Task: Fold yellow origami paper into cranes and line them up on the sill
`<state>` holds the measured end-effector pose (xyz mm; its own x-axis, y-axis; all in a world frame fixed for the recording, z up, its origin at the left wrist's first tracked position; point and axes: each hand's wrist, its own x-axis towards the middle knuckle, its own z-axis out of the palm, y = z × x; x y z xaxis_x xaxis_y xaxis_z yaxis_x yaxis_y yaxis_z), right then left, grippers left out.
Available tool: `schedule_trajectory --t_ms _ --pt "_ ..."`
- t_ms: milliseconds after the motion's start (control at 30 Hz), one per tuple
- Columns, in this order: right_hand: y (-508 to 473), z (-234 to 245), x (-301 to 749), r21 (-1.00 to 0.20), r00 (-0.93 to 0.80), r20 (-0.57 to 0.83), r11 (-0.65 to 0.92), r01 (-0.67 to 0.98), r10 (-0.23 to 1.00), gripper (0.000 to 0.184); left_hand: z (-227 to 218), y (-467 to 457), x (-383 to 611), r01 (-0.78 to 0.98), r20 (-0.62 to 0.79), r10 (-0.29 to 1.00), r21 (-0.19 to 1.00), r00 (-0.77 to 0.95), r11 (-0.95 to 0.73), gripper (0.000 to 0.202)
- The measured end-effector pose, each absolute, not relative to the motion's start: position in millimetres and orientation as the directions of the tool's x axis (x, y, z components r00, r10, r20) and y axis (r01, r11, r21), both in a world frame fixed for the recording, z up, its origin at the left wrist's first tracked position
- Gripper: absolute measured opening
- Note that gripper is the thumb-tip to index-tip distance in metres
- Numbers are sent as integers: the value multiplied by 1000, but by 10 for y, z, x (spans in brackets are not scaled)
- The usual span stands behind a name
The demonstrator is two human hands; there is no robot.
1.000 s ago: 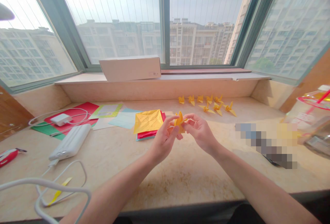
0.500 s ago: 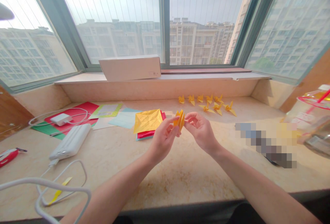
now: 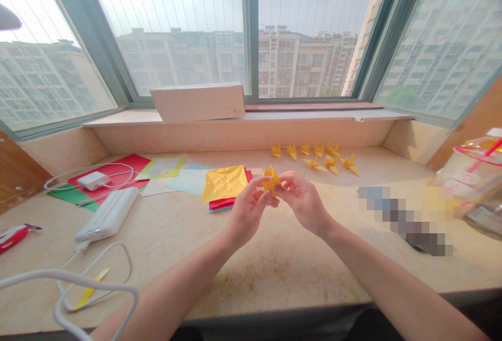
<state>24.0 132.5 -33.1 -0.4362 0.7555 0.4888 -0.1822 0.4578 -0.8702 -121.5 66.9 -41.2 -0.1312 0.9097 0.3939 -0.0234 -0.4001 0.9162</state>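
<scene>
Between my hands, above the counter, is a small folded piece of yellow origami paper with pointed tips upward. My left hand pinches it from the left with thumb and fingers. The fingertips of my right hand are closed on its right side. Just left of my left hand lies a creased yellow paper sheet on top of red paper. Behind my right hand stand several finished yellow paper cranes in two rows.
At left lie a white power bank, a white charger with cables, and red and green sheets. A white box stands on the window ledge. On the right are a plastic cup with a red straw and a blurred-out object.
The folded yellow paper has been turned and tilted between my fingers. My right fingers have moved left and now grip it.
</scene>
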Motion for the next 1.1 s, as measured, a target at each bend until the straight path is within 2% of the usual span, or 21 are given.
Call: schedule_trajectory --t_ms 133,267,400,533,700,867,1100 --pt "1326 -307 247 -873 -465 483 368 -319 742 9 -339 647 -1220 -99 373 921 918 -111 -384 25" --pt "1295 -245 278 -884 -482 468 382 -271 741 13 -280 602 -1219 -122 354 924 920 -144 -372 22" --pt "1282 -239 284 -882 -494 470 416 -223 732 14 -255 572 -1196 -66 368 914 921 -171 -383 24" --pt "1304 -303 244 -867 -468 498 402 -296 730 9 -278 597 -1182 -29 375 903 921 -209 -389 21" --pt "1318 -353 200 -891 -494 432 272 -364 754 26 -327 660 -1211 -96 434 872 881 -226 -464 28" --pt "1308 -347 211 -897 -486 431 301 -324 760 40 -335 679 -1229 -112 424 873 881 -242 -459 37" --pt "1321 -300 261 -905 -480 426 359 -230 767 30 -358 678 -1215 -85 437 869 881 -230 -466 42"
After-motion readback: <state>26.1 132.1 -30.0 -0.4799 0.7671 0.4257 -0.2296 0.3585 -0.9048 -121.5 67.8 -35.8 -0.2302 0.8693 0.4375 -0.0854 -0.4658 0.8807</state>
